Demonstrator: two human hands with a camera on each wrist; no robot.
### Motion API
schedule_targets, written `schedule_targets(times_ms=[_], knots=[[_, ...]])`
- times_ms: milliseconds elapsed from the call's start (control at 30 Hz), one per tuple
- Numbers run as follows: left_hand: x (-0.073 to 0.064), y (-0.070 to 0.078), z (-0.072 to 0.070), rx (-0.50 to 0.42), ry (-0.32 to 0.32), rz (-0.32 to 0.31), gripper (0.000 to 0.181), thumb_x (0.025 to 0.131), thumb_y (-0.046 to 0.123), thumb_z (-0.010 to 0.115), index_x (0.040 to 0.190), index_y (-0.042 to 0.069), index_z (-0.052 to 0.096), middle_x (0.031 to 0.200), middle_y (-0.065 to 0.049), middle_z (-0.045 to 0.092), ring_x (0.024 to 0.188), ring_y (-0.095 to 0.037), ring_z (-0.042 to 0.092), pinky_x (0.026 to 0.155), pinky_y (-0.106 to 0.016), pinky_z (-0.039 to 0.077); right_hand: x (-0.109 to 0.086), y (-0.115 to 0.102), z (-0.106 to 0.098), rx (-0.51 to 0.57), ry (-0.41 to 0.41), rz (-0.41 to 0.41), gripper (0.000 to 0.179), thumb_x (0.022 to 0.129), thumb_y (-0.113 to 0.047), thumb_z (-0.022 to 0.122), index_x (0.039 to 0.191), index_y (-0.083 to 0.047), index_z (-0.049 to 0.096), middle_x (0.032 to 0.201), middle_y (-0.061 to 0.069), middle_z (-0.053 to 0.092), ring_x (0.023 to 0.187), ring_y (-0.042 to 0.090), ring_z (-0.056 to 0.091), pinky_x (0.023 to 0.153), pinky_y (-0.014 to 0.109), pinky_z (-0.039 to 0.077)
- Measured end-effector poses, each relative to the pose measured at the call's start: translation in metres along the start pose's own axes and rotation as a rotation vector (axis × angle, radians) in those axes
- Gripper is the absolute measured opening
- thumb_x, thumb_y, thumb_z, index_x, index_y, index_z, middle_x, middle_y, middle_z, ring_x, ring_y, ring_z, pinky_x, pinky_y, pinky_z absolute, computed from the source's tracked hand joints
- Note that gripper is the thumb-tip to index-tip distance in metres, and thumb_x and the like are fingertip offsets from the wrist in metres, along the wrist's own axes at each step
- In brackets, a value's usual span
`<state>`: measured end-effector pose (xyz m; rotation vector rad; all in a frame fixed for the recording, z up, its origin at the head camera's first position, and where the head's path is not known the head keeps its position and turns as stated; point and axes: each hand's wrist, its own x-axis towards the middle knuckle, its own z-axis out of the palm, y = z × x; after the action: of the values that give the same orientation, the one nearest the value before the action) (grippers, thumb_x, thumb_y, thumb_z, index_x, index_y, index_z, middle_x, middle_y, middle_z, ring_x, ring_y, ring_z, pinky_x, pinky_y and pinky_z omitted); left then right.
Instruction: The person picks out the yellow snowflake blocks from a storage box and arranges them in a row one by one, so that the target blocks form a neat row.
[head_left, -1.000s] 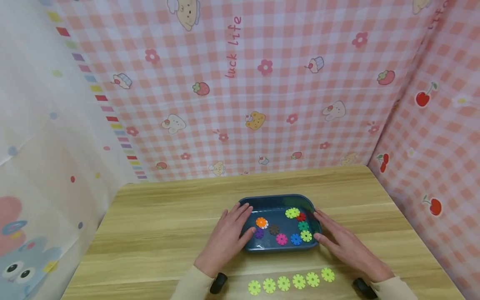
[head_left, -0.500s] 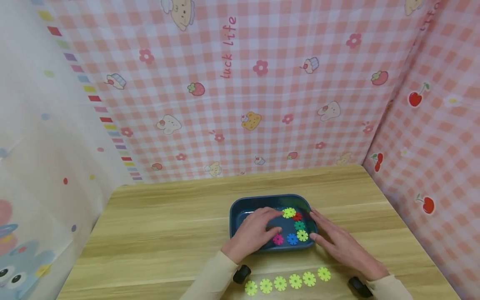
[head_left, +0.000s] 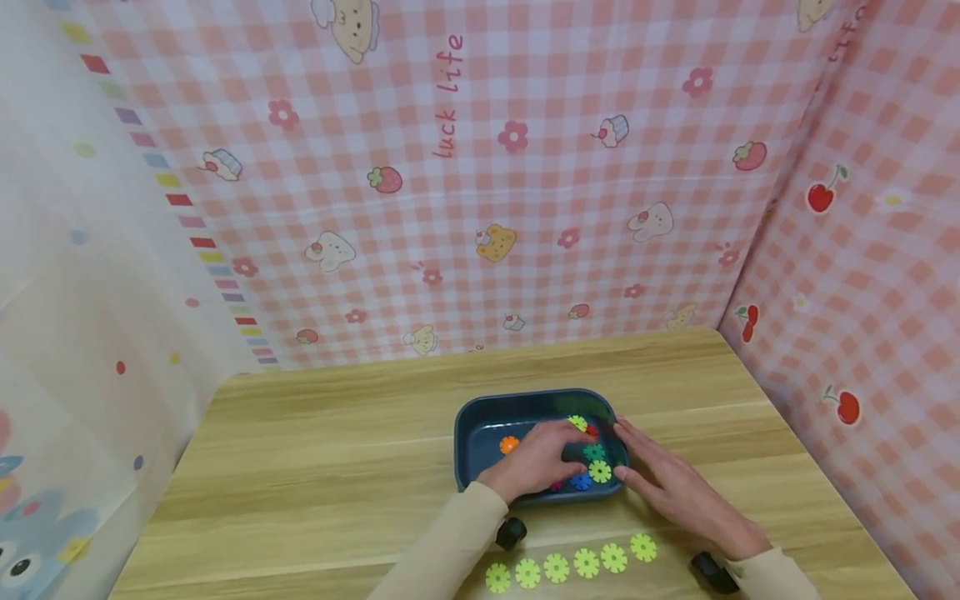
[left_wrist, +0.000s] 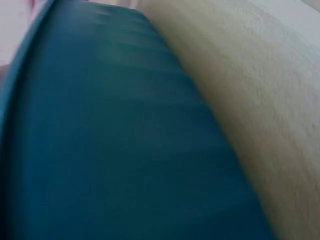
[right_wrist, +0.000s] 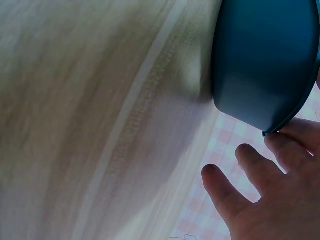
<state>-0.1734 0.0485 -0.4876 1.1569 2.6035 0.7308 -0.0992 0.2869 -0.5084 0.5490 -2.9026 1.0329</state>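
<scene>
In the head view, a dark blue tray (head_left: 480, 408) sits on the table with several notched plastic discs in it. My left hand (head_left: 536, 458) reaches over it, fingers and thumb spread apart above the right half. Near those fingers lie a yellow-green disc (head_left: 577, 423), a red disc (head_left: 592, 432) and a green disc (head_left: 595, 452). A second yellow-green disc (head_left: 600, 472) and a blue disc (head_left: 581, 482) lie by the thumb. An orange disc (head_left: 509, 445) is left of the hand, which hides others. My right hand (head_left: 678, 487) rests its extended fingers against the tray's right end.
In front of the tray, several yellow-green discs (head_left: 556, 568) form a row on the wooden table (head_left: 337, 467). A checked cloth (head_left: 450, 192) hangs behind the table. In the left wrist view, the tray wall (left_wrist: 125, 130) and a beige sleeve (left_wrist: 240, 90) fill the picture.
My left hand has left the tray's left rim and moved right over its inside, to the discs on the right. The right hand stays at the tray's right end. The view shifts slightly.
</scene>
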Motion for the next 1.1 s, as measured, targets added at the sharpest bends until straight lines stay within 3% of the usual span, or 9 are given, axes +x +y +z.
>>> schedule_targets(times_ms=[200, 600, 833, 1100], knots=[[0.013, -0.003, 0.011, 0.018, -0.037, 0.063, 0.037, 0.096, 0.021, 0.077, 0.132, 0.015, 0.073, 0.131, 0.002, 0.069, 0.122, -0.009, 0.06, 0.111, -0.027, 0.042, 0.001, 0.001, 0.001, -0.002, 0.0, -0.012, 0.062, 0.108, -0.032, 0.057, 0.161, -0.008, 0.036, 0.168, 0.015, 0.03, 0.146, 0.042, 0.038, 0.109, 0.066, 0.04], [0.031, -0.003, 0.025, 0.046, -0.06, 0.121, 0.033, 0.089, 0.017, 0.084, 0.121, 0.012, 0.078, 0.126, 0.0, 0.072, 0.119, -0.007, 0.062, 0.107, -0.02, 0.044, 0.001, 0.0, 0.001, -0.034, 0.009, -0.017, 0.063, 0.108, -0.033, 0.057, 0.161, -0.007, 0.036, 0.167, 0.016, 0.03, 0.146, 0.04, 0.039, 0.109, 0.064, 0.041], [0.033, 0.0, 0.028, 0.194, -0.052, 0.192, 0.027, 0.087, 0.021, 0.087, 0.113, 0.017, 0.081, 0.121, 0.003, 0.072, 0.124, -0.011, 0.06, 0.112, -0.021, 0.04, 0.001, -0.001, 0.001, -0.039, 0.016, -0.023, 0.062, 0.107, -0.028, 0.059, 0.161, -0.005, 0.036, 0.166, 0.018, 0.032, 0.146, 0.039, 0.039, 0.11, 0.062, 0.041], [0.032, 0.002, 0.028, 0.248, -0.06, 0.18, 0.021, 0.088, 0.024, 0.086, 0.107, 0.018, 0.081, 0.118, 0.003, 0.071, 0.12, -0.009, 0.06, 0.109, -0.021, 0.042, 0.001, 0.001, 0.002, -0.04, 0.025, -0.033, 0.063, 0.108, -0.032, 0.057, 0.16, -0.004, 0.037, 0.166, 0.016, 0.033, 0.146, 0.038, 0.039, 0.11, 0.061, 0.041]])
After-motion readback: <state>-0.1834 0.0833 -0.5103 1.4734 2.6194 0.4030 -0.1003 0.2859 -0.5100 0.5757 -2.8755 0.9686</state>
